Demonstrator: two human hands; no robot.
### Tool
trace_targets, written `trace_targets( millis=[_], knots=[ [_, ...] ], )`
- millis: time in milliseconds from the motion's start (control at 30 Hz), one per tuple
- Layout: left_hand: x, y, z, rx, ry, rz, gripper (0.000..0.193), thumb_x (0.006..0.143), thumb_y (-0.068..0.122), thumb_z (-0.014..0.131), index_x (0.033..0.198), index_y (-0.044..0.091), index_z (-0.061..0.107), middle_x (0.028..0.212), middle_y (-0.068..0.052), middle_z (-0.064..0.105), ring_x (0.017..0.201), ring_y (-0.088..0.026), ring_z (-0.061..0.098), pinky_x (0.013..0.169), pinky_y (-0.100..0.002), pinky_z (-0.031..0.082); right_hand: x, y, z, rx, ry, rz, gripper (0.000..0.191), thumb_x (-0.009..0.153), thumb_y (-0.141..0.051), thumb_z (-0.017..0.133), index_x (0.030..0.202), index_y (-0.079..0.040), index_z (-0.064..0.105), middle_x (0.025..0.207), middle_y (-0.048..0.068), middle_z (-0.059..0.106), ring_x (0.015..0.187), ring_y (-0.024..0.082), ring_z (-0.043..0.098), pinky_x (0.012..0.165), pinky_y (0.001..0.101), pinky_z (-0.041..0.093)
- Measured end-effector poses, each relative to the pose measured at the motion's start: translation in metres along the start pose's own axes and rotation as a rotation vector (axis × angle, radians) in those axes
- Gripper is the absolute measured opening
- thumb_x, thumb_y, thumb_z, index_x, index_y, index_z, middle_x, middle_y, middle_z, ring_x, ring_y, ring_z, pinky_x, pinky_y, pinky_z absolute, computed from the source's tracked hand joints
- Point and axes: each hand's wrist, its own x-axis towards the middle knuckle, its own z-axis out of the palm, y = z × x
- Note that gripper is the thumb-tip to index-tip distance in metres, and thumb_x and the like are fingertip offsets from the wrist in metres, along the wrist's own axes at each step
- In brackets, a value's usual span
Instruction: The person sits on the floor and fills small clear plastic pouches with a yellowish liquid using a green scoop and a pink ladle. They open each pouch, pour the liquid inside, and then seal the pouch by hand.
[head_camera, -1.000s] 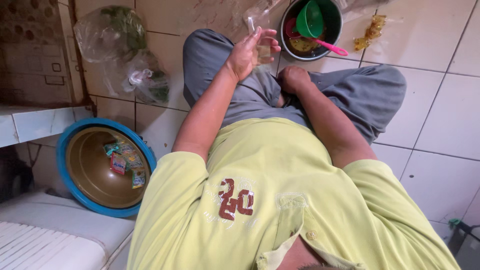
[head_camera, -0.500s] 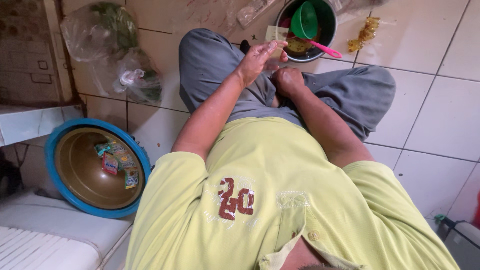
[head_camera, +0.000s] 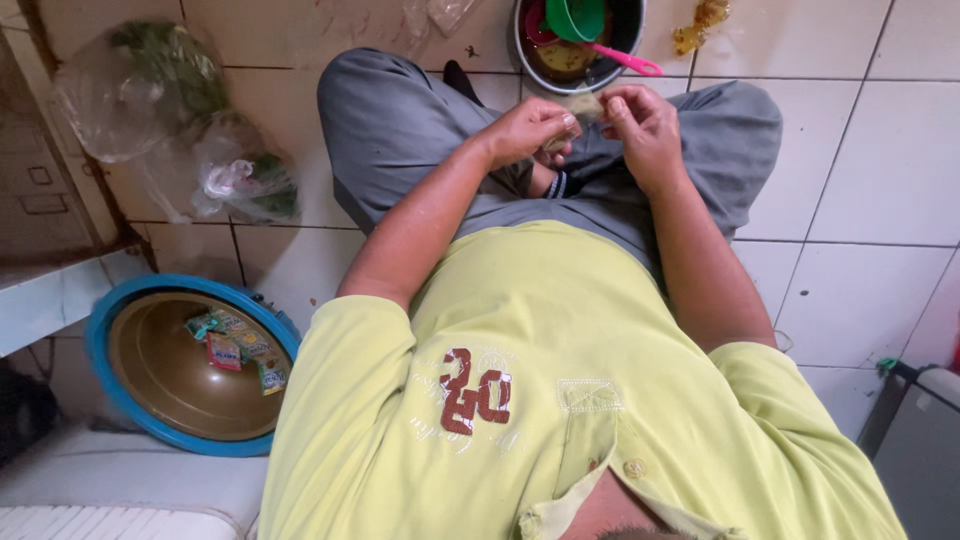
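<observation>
1. Left hand is curled shut, fingertips pinching one end of a small brownish packet out over the lap.
2. Right hand meets it from the other side, fingers closed on the same packet; the two hands are almost touching.
3. What the packet holds, I cannot tell: it is mostly hidden between the fingers.
4. Just beyond both hands sits a dark bowl on the tiled floor, with a green cup and a pink spoon inside.
5. Well off to the left hand's side, a blue-rimmed basin with a few sachets in it.
6. Farther out on that side, clear plastic bags of greens lie on the floor.
</observation>
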Motion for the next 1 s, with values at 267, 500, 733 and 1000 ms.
trace_targets(
  millis=[267, 500, 733, 1000],
  knots=[
    [-0.003, -0.007, 0.003, 0.15, -0.075, 0.093, 0.028, 0.108, 0.025, 0.057, 0.101, 0.001, 0.07, 0.084, -0.001, 0.071, 0.075, -0.009, 0.066, 0.067, -0.026, 0.056, -0.004, 0.008, 0.022, -0.321, -0.056, -0.029, 0.02, 0.108, -0.017, 0.067, 0.101, 0.001, 0.072, 0.082, -0.001, 0.066, 0.073, 0.006, 0.057, 0.066, 0.0235, 0.048],
    [-0.006, 0.002, 0.004, 0.041, 0.015, 0.148, 0.015, 0.104, 0.017, 0.061, 0.103, 0.002, 0.066, 0.081, 0.001, 0.067, 0.07, -0.009, 0.065, 0.065, -0.026, 0.057, 0.005, 0.028, 0.022, -0.262, -0.004, -0.053, 0.032, 0.113, -0.02, 0.067, 0.086, -0.001, 0.066, 0.074, 0.0, 0.059, 0.066, 0.007, 0.049, 0.059, 0.0264, 0.04],
    [-0.012, 0.005, 0.002, 0.08, 0.056, 0.156, 0.014, 0.105, 0.017, 0.061, 0.103, 0.003, 0.066, 0.079, 0.0, 0.067, 0.068, -0.008, 0.065, 0.062, -0.024, 0.055, 0.0, 0.006, 0.006, 0.37, -0.142, 0.103, 0.035, 0.102, -0.013, 0.068, 0.132, -0.004, 0.052, 0.124, 0.005, 0.063, 0.1, 0.009, 0.065, 0.08, 0.0249, 0.057],
    [-0.011, -0.004, 0.0, 0.212, -0.017, 0.271, 0.006, 0.103, 0.009, 0.067, 0.102, 0.003, 0.065, 0.087, 0.002, 0.068, 0.079, -0.005, 0.061, 0.071, -0.024, 0.055, 0.005, 0.019, 0.024, -0.223, -0.084, -0.021, 0.017, 0.102, -0.015, 0.077, 0.098, 0.001, 0.072, 0.091, 0.003, 0.073, 0.079, 0.006, 0.062, 0.069, 0.0222, 0.051]
  ],
)
